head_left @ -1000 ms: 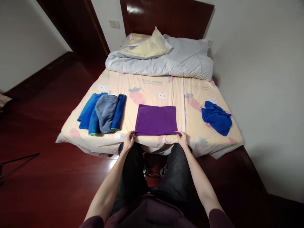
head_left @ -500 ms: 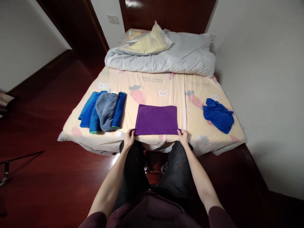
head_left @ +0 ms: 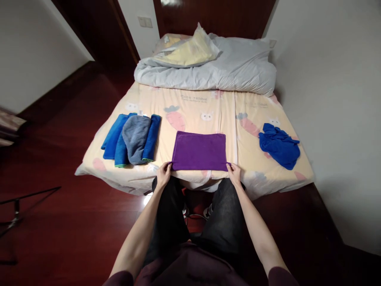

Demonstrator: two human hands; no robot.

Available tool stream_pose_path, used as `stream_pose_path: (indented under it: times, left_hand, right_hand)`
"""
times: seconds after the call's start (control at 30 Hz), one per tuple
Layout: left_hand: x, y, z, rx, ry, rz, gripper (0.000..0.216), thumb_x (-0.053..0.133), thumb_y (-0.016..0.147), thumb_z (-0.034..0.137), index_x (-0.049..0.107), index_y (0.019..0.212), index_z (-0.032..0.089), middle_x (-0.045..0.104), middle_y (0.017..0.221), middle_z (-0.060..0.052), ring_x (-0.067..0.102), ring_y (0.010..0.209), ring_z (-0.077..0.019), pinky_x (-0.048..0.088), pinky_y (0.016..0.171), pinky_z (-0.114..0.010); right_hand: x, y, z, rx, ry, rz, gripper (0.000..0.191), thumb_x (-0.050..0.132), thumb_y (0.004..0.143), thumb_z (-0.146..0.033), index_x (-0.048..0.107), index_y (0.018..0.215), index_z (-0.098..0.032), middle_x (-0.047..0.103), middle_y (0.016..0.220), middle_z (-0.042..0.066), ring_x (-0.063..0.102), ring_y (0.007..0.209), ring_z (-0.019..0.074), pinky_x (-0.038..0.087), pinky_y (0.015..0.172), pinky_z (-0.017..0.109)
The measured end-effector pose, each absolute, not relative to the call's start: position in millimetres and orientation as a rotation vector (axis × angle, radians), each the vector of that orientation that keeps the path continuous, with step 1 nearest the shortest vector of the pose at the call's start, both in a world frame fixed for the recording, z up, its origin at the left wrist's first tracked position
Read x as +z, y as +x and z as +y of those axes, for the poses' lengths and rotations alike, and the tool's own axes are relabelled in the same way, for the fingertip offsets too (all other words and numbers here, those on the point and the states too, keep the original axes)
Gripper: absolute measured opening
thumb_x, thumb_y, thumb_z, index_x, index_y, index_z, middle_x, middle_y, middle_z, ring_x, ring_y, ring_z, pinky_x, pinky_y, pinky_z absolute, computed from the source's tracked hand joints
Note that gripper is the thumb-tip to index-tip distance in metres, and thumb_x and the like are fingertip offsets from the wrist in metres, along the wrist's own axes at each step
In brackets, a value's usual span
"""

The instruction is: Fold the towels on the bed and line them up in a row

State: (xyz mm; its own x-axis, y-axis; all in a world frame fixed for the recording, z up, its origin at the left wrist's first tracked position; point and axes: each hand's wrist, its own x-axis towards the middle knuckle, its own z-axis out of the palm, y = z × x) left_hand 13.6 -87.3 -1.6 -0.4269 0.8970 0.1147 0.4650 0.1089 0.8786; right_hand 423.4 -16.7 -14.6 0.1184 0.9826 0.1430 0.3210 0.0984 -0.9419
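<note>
A folded purple towel (head_left: 199,151) lies flat near the front edge of the bed (head_left: 208,111). My left hand (head_left: 163,174) pinches its near left corner. At the near right corner, my right hand (head_left: 235,174) pinches the cloth the same way. Both hands rest at the mattress edge, fingers closed on the fabric.
Folded blue and grey towels (head_left: 132,137) sit in a row on the bed's left side. A crumpled blue towel (head_left: 279,145) lies at the right. A grey duvet (head_left: 208,71) and yellow pillow are bunched at the head. A white wall runs along the right; dark wood floor lies left.
Both hands keep their grip on the purple towel's near corners. The view has shifted slightly; the towel stays flat in about the same place.
</note>
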Motion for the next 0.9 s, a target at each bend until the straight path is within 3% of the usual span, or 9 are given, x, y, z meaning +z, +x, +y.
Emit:
stream_pose_path:
  times: [0.1,0.27,0.57,0.9]
  left_hand:
    - [-2,14,-86,1.276,1.261,1.956,0.040,0.054,0.095,0.050,0.073,0.105,0.016,0.078,0.104,-0.012,0.072,0.095,-0.0259,0.058,0.089,-0.039]
    - [-7,12,-84,1.270,1.261,2.005,0.039,0.053,0.096,0.047,0.074,0.105,0.016,0.078,0.105,-0.012,0.073,0.097,-0.0261,0.057,0.093,-0.040]
    - [-10,11,-81,1.152,1.322,2.128,0.040,0.053,0.094,0.051,0.073,0.095,0.016,0.075,0.083,-0.010,0.069,0.075,-0.0234,0.055,0.078,-0.036]
    - [-9,11,-74,1.108,1.230,2.166,0.033,0.055,0.091,0.051,0.067,0.086,0.020,0.076,0.085,-0.012,0.071,0.079,-0.0256,0.053,0.081,-0.036]
  right_hand:
    - [-18,423,-15,0.813,-1.439,-1.362,0.047,0.065,0.084,-0.065,0.062,0.074,-0.020,0.066,0.070,0.005,0.063,0.070,0.0214,0.055,0.068,0.032]
    - [-20,421,-13,0.781,-1.456,-1.309,0.047,0.066,0.083,-0.064,0.069,0.084,-0.017,0.074,0.081,0.011,0.070,0.078,0.0253,0.059,0.075,0.037]
    - [-14,418,-20,0.665,-1.591,-1.475,0.040,0.060,0.089,-0.057,0.069,0.079,-0.020,0.070,0.067,0.006,0.066,0.064,0.0216,0.056,0.068,0.033]
    - [-16,414,-18,0.557,-1.697,-1.470,0.033,0.059,0.086,-0.052,0.066,0.071,-0.022,0.073,0.069,0.009,0.068,0.064,0.0233,0.053,0.067,0.032]
